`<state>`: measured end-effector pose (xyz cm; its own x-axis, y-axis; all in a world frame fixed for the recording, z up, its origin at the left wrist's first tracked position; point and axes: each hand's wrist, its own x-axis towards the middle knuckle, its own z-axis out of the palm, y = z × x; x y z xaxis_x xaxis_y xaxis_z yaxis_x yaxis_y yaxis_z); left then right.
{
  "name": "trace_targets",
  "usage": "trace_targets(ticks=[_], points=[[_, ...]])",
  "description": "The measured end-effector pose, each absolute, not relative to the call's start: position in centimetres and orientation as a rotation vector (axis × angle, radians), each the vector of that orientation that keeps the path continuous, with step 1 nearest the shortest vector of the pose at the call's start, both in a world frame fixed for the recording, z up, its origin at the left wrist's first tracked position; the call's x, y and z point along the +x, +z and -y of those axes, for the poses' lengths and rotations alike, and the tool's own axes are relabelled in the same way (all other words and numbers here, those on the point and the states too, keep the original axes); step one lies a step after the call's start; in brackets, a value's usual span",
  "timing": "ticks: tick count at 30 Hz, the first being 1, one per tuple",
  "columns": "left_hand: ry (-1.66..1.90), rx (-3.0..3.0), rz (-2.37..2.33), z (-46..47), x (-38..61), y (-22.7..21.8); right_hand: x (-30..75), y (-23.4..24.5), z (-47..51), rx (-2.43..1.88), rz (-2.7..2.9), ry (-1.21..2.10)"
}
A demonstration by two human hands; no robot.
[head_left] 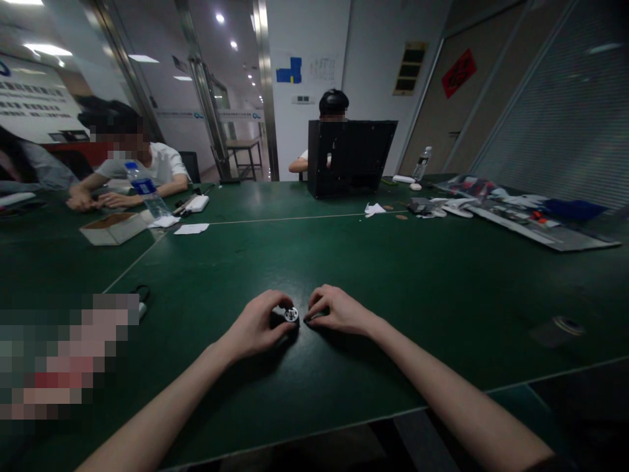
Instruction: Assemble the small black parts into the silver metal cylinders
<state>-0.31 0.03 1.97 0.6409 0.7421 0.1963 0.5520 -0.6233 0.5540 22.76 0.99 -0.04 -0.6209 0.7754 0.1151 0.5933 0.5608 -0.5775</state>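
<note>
Between the thumb and fingers of my left hand (263, 321) is a small round part (291, 315) with a white, slotted face and a dark side. It is held just above or on the green table (344, 380); I cannot tell which. Close by on the right, my right hand (337, 308) is closed in a pinch, its fingertips low over the tabletop. A tiny dark thing shows at those fingertips, too small to name. The two hands are a short gap apart.
A dark cylinder (560, 331) lies at the right. Farther back are a black box (354, 157), a flat board with small parts (555, 233), an open carton (115, 229) and a water bottle (147, 190). Two people sit across the table, another at the far left.
</note>
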Motion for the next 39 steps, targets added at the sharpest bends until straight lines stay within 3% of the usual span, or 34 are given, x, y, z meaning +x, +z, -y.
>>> trace_targets(ticks=[12,23,29,34,39], points=[[0.560,2.423,-1.005,0.0,-0.5,2.0,21.8,0.7,-0.3,-1.047,2.293,0.783],[0.618,2.395,-1.100,0.1,-0.5,2.2,19.6,-1.1,0.5,-1.021,2.214,0.692],[0.762,2.267,-1.141,-0.2,-1.0,2.8,19.6,0.9,1.2,-1.083,2.132,0.574],[0.786,2.207,-1.163,-0.4,-1.3,2.6,26.8,4.1,2.1,-1.347,1.913,0.281],[0.763,2.227,-1.156,-0.2,-1.1,2.5,42.1,3.5,2.2,-1.945,1.774,0.003]])
